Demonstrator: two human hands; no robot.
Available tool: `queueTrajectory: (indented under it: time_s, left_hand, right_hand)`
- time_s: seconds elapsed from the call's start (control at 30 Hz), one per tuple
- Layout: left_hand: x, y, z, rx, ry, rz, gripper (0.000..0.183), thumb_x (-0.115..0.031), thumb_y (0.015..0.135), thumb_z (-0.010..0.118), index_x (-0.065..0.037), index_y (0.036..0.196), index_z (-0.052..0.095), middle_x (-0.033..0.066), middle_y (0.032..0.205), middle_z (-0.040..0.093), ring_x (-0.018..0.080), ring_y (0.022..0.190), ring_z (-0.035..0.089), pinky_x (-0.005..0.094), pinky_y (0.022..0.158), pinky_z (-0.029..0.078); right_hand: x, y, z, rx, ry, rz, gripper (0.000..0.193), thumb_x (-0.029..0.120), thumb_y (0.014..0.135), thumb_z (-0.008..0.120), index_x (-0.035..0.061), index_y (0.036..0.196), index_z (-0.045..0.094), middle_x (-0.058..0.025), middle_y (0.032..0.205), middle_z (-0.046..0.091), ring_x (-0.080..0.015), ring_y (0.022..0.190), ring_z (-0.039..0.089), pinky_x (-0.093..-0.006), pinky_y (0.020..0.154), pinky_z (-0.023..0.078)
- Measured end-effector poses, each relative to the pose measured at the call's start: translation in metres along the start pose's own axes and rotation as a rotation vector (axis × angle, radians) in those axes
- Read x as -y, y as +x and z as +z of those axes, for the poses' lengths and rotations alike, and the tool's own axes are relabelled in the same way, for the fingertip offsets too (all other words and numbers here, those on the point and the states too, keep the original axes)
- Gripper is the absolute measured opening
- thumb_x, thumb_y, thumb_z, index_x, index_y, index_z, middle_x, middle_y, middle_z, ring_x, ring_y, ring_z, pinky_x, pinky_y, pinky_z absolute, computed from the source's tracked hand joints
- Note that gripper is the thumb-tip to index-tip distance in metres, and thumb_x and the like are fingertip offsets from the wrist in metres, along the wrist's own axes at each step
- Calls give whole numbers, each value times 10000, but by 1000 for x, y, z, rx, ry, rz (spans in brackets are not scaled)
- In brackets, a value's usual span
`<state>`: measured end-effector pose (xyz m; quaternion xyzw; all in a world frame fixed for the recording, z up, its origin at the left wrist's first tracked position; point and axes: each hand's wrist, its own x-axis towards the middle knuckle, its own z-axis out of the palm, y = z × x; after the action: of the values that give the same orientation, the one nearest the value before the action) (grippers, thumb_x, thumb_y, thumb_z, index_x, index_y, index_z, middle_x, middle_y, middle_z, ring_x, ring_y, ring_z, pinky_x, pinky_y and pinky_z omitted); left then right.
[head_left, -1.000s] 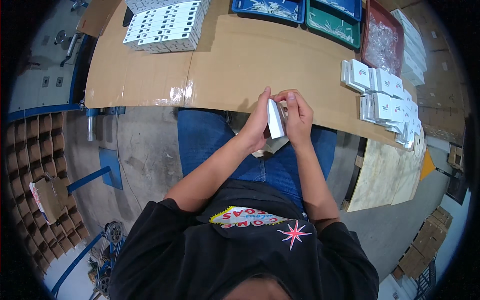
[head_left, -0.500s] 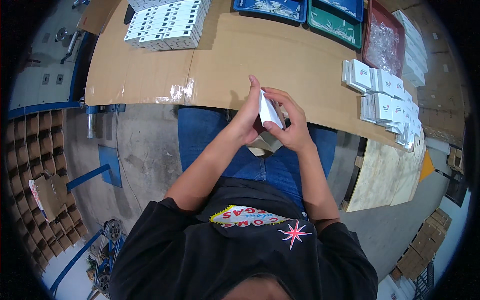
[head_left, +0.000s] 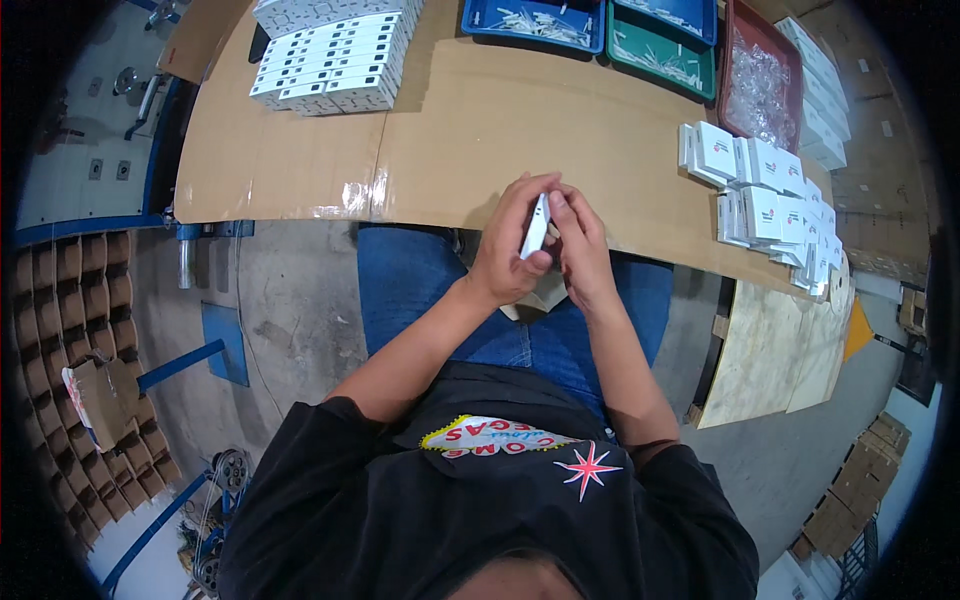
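Observation:
A slim white box point(head_left: 536, 230) with small dark marks near its upper end is held between my hands, over the near edge of the table. My left hand point(head_left: 503, 250) wraps round its left side, with the thumb near its lower end. Against its upper right side rests the thumb of my right hand point(head_left: 586, 245), whose fingers curl behind and are partly hidden. Below the hands, an open brown cardboard piece point(head_left: 540, 300) shows in my lap, mostly covered by them.
A cardboard-covered table point(head_left: 450, 150) spreads ahead. White patterned boxes point(head_left: 335, 65) are stacked at its far left. Blue point(head_left: 535, 25) and green point(head_left: 660, 65) trays hold small white pieces; a red tray point(head_left: 760, 90) holds clear plastic. Small white boxes point(head_left: 765, 200) stand in rows at right.
The white box has turned from its broad face to a narrow edge. My left fingers have closed round it, and my right thumb has moved up to its upper end.

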<state>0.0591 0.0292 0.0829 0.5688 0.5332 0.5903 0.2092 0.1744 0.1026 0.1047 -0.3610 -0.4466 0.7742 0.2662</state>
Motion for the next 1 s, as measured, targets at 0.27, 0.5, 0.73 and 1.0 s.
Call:
queueTrajectory:
  time_s: [0.27,0.5,0.73,1.0]
  left_hand:
    - [4,-2,-1,-106,-281,-47,1064,-855,846,500,58,1391,477,200,1328,533,312,1221,571,404,1030,466]
    - [5,4,-12,20,-71,53,960,-801,875,520,56,1306,546,235,1261,569,372,1182,588,417,1011,472]
    - [11,-1,-9,72,-11,51,875,-754,920,475,46,1261,574,225,1235,594,390,1153,589,449,1021,459]
    - [9,1,-9,98,73,127,750,-668,953,512,23,1233,587,221,1197,610,402,1116,588,462,981,471]
  right_hand:
    - [0,3,-14,67,95,28,327,136,1007,603,21,1313,605,-52,1204,630,-134,1084,618,-318,900,544]
    - [6,1,-22,112,128,110,329,102,982,560,0,1289,618,-59,1148,653,-147,1017,656,-336,862,568]
    - [12,4,-34,144,-140,137,335,113,970,526,24,1257,673,-20,1009,704,-108,881,673,-244,770,532]
    - [21,3,-31,151,-137,197,368,118,962,523,35,1287,673,-16,1016,707,-90,857,656,-237,730,526]
